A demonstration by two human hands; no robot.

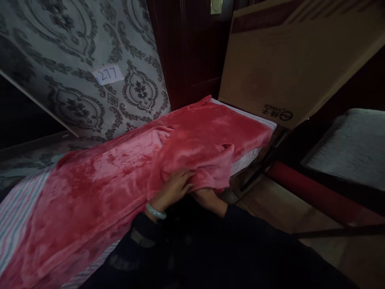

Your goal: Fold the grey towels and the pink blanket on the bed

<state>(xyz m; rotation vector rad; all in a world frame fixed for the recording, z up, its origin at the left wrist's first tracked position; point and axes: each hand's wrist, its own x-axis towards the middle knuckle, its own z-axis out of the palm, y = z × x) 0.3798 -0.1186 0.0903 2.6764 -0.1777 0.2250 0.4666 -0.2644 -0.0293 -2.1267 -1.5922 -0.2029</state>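
A red plush blanket is spread along a narrow bed, its near right part gathered into a raised fold. At the front of that fold my left hand, with a pale bangle on the wrist, has its fingers curled on the cloth. My right hand is beside it, gripping the blanket's near edge from below, its fingertips covered by the fabric. Beneath the blanket, a striped sheet shows at the left end and along the edges.
Patterned grey wallpaper with a paper label marked 277 rises behind the bed. A large cardboard box leans past the bed's far end. On the right are a red roll and a grey fabric-covered surface.
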